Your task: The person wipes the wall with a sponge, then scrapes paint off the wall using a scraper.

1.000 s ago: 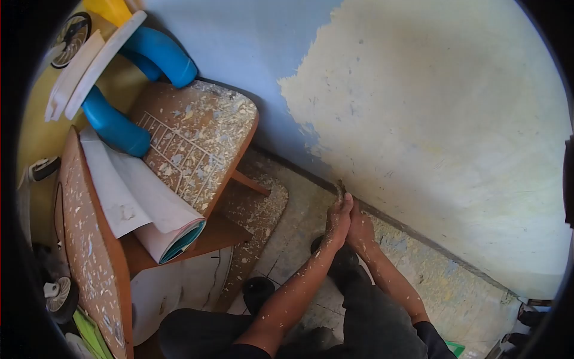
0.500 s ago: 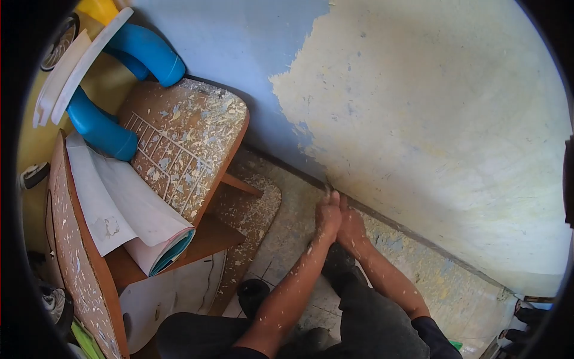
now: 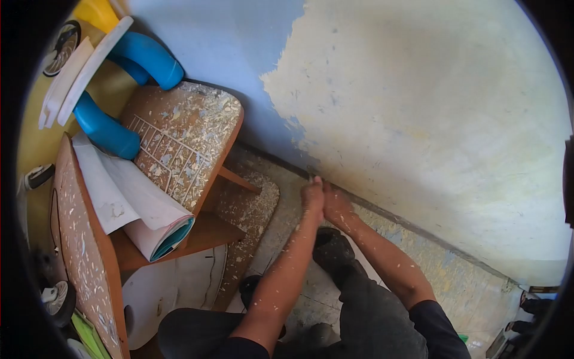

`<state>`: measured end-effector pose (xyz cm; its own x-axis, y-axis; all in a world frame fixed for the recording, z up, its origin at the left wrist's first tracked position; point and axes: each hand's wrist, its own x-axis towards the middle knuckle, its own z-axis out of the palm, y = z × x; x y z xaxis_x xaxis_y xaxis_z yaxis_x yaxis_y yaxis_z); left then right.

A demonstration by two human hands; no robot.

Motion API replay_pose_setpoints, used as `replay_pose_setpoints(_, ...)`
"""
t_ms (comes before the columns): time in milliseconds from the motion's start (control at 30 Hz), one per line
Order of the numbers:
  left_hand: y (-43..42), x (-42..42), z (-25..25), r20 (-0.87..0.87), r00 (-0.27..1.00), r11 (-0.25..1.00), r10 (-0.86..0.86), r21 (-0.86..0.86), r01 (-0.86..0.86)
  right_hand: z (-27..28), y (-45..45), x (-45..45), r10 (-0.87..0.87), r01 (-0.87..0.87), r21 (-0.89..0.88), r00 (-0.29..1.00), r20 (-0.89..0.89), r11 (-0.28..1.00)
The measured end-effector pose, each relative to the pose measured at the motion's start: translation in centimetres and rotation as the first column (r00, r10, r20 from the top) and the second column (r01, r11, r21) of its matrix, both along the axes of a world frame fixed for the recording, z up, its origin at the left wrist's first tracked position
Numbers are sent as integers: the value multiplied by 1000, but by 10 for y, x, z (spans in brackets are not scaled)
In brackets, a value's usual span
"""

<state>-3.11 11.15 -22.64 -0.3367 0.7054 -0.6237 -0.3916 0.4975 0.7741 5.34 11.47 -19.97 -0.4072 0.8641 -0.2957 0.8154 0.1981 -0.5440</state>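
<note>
At the foot of the wall, my left hand (image 3: 311,196) and my right hand (image 3: 338,207) are closed side by side. Between them they grip what looks like a paint scraper (image 3: 312,178); only a short tip shows beyond the fingers, and the rest is hidden. The tip is close to the wall just above the floor edge. Blue paint (image 3: 227,48) covers the wall on the left. A bare cream patch (image 3: 406,102) with a ragged border spreads to the right. Pale flecks dot both forearms.
On the left, a brown wooden piece of furniture (image 3: 209,119) bears paint flakes, a white wire rack (image 3: 170,152) and rolled papers (image 3: 134,206). Blue curved plastic legs (image 3: 107,128) stand on it. Flakes litter the floor (image 3: 418,248). My dark shoe (image 3: 332,247) is below my hands.
Both hands have shifted left and slightly up in view with the scraper, still together. The whole view has also shifted a little.
</note>
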Motion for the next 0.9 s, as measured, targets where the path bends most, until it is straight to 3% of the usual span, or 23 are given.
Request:
replay_pose_setpoints(33, 3, -14, -6, 204, 978, 998, 52, 8, -55, -9, 0, 1, 1, -1, 11, 1000, -4, 1000)
replay_pose_setpoints(67, 0, -23, 1, 398, 912, 994, 101, -1, -109, -7, -7, 1, 49, -31, 119, 987, -151, 992)
replay_pose_setpoints(100, -6, -26, 9, 392, 915, 994, 99, 9, -111, -3, -12, 4, 111, -43, 233, 951, -290, 972)
replay_pose_setpoints(133, -15, -26, 18, 488, 863, 979, 128, 80, -190, 4, -18, 15, 114, -39, 247, 949, -295, 968)
replay_pose_setpoints(167, -25, -23, 28, 585, 799, 952, 140, 141, -271, 45, -30, 29, -145, 62, -210, 902, -407, 976)
replay_pose_setpoints(200, -32, -19, 35, 586, 800, 950, 127, 159, -267, 74, -39, 43, -416, 93, -627, 821, -391, 773)
replay_pose_setpoints(267, -50, -9, 56, 573, 818, 935, -56, 318, -158, 94, -55, 71, -450, 4, -665, 740, -500, 746)
replay_pose_setpoints(300, -54, -4, 70, 571, 817, 930, -73, 336, -151, 104, -62, 82, -483, -101, -695, 649, -588, 712)
replay_pose_setpoints(333, -57, 2, 83, 502, 860, 935, -98, 343, -94, 113, -69, 91, -476, -97, -684, 647, -595, 723)
replay_pose_setpoints(433, -58, 7, 110, 393, 903, 912, -173, 411, -4, 145, -91, 109, -400, -77, -638, 720, -567, 766)
replay_pose_setpoints(500, -53, 0, 131, 392, 899, 857, -193, 513, -39, 192, -101, 116, -276, 33, -565, 895, -351, 824)
replay_pose_setpoints(533, -48, -5, 143, 428, 884, 826, -187, 556, -95, 215, -109, 119, -156, 30, -420, 951, -267, 907)
replay_pose_setpoints(567, -49, -10, 165, 299, 937, 825, -179, 564, -22, 200, -114, 129, -50, 10, -165, 969, -243, 986)
replay_pose_setpoints(600, -53, -8, 189, 166, 972, 823, -169, 566, 47, 203, -120, 136, -103, 52, -216, 967, -234, 975)
replay_pose_setpoints(633, -60, 4, 202, 175, 967, 827, -186, 559, 58, 207, -124, 141, -153, 90, -264, 962, -227, 960)
replay_pose_setpoints(667, -67, 13, 212, 44, 936, 738, -348, 629, 245, 204, -126, 146, -166, 103, -270, 961, -223, 957)
replay_pose_setpoints(700, -73, 19, 223, -104, 868, 607, -486, 674, 421, 202, -124, 150, -52, 42, -51, 975, -217, 998)
replay_pose_setpoints(733, -84, 25, 231, -352, 739, 480, -574, 587, 652, 201, -123, 155, 54, -23, 169, 982, -181, 985)
replay_pose_setpoints(767, -85, 29, 233, -346, 732, 472, -587, 589, 657, 208, -124, 161, 39, -9, 165, 984, -176, 986)
replay_pose_setpoints(833, -78, 25, 233, -573, 690, 554, -442, 431, 712, 221, -134, 176, -4, 43, 205, 982, -188, 978)
replay_pose_setpoints(867, -83, 23, 240, -578, 732, 581, -361, 474, 662, 224, -144, 190, -27, 61, 187, 983, -181, 981)
replay_pose_setpoints(900, -87, 18, 251, -581, 765, 596, -277, 521, 611, 230, -153, 210, -92, 103, 218, 994, -61, 970)
